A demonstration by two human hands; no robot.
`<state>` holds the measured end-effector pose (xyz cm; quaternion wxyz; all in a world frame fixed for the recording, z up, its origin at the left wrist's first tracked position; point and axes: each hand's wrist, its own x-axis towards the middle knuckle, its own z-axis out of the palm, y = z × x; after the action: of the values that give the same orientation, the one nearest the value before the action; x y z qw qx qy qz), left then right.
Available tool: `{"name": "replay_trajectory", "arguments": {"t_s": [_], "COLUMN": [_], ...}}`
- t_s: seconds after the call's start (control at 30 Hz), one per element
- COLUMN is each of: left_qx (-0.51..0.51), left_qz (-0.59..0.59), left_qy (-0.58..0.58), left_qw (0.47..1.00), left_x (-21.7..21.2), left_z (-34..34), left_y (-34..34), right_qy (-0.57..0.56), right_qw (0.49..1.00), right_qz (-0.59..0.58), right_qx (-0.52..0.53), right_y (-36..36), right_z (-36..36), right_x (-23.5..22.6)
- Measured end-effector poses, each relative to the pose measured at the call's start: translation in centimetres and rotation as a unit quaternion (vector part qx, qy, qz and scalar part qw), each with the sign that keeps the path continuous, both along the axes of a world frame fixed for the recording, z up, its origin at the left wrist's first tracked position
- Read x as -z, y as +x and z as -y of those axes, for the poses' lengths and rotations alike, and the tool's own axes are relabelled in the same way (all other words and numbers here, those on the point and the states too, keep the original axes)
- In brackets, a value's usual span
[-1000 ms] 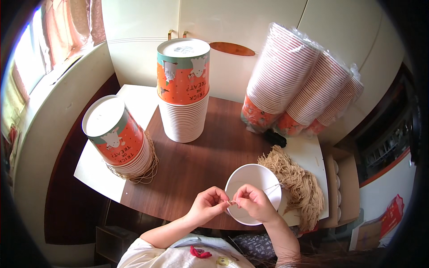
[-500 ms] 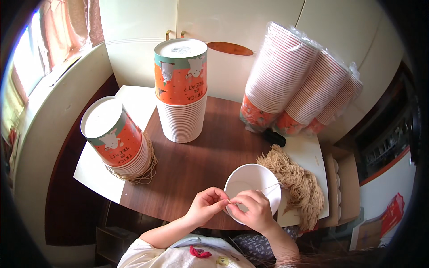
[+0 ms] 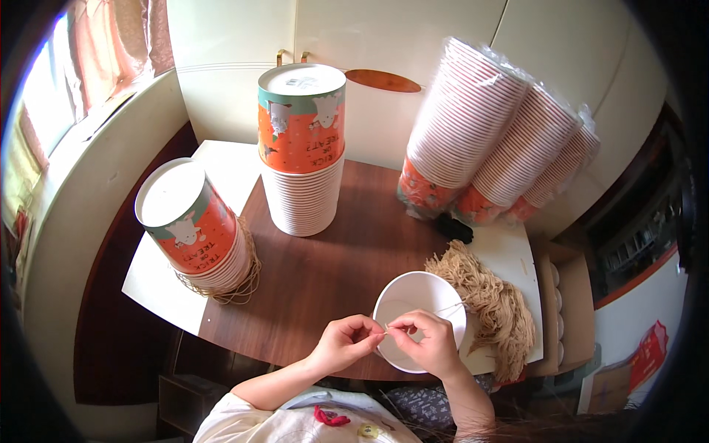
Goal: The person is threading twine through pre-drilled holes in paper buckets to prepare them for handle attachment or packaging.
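A white paper bucket [image 3: 408, 289] stands mouth up near the front edge of the table, its inside facing me. Over its near left rim, my left hand [image 3: 346, 343] pinches one end of a thin tan cord [image 3: 385, 330] between thumb and fingertips. Close beside it, my right hand [image 3: 428, 343] pinches the same bit of cord, fingertips almost touching the left ones. Another stretch of cord shows at the bucket's right rim, next to a loose bundle of tan cords [image 3: 491, 306]. My hands cover part of the bucket.
A tall stack of upside-down orange and green printed buckets [image 3: 304, 148] stands at the back. A shorter stack [image 3: 196, 221], with cord loops around its base, stands left. Plastic-wrapped bucket stacks [image 3: 473, 125] lean back right beside a black item [image 3: 452, 227]. A cardboard box [image 3: 576, 310] is at right.
My right hand has drawn slightly up and right, and its fingers have closed into a pinch near the left fingertips. The bucket has shifted very slightly; the stacks look the same.
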<state>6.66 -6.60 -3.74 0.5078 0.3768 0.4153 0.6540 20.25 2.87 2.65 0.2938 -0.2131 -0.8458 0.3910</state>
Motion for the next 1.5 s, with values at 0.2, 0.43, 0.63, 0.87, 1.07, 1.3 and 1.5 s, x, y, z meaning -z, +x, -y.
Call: {"name": "replay_trajectory", "arguments": {"t_s": [0.2,0.43,0.63,0.87,1.07,1.3,1.5], "left_qx": [-0.026,-0.058,-0.07,-0.067,-0.074,-0.077,-0.075], "left_qz": [-0.099,-0.124,-0.128,-0.118,-0.109,-0.102,-0.111], "left_qy": [0.03,0.043,0.036,0.029,0.031,0.026,0.02], "left_qw": [0.994,0.99,0.989,0.99,0.991,0.991,0.991], "left_x": [-0.03,-0.04,0.16,0.32,0.65,0.61,0.21], "left_z": [-0.1,-0.15,-0.13,-0.11,-0.17,-0.15,-0.15], "left_y": [0.0,0.05,0.12,0.28,0.41,0.48,0.54], "right_qy": [-0.087,-0.085,-0.039,-0.035,-0.036,-0.005,0.029], "right_qw": [0.996,0.996,0.999,0.999,0.999,1.0,0.999], "right_qz": [0.016,0.022,0.015,0.023,0.005,0.002,-0.004], "right_qx": [-0.012,-0.017,-0.018,-0.029,-0.026,-0.03,-0.044], "right_y": [0.15,0.22,0.03,0.01,-0.11,-0.03,0.08], "right_z": [-0.11,-0.16,-0.26,-0.41,-0.14,-0.27,-0.69], "right_x": [0.26,0.47,0.58,0.52,0.11,0.04,0.4]}}
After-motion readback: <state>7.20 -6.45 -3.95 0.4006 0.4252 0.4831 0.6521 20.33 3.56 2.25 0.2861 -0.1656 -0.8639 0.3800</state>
